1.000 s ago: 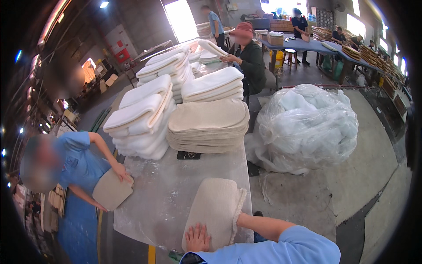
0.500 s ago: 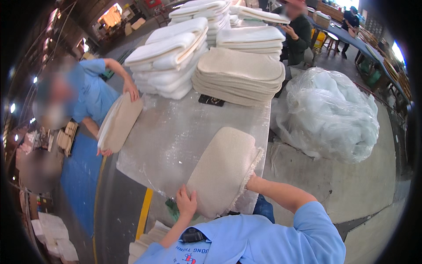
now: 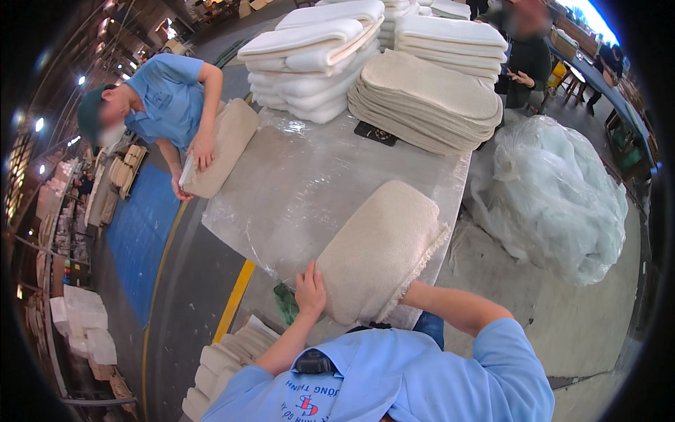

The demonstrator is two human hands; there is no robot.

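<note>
A beige fabric cushion cover, rounded at the ends and frayed along its right edge, lies at the near end of the plastic-covered table. My left hand holds its lower left edge, fingers closed against the fabric. At the frayed side, my right hand goes in at or under the edge; its fingers are hidden by the cloth. Whether padding fills the cover, I cannot tell.
Stacked beige covers and white padding sheets stand at the far end, beside a black flat object. Left, a co-worker handles another beige cushion. A plastic-wrapped white bundle sits right of the table; beige pieces lie low left.
The view has shifted, so the table sits further right. The co-worker's near hand has moved down along their cushion. My hands stay at the same sides of the cover.
</note>
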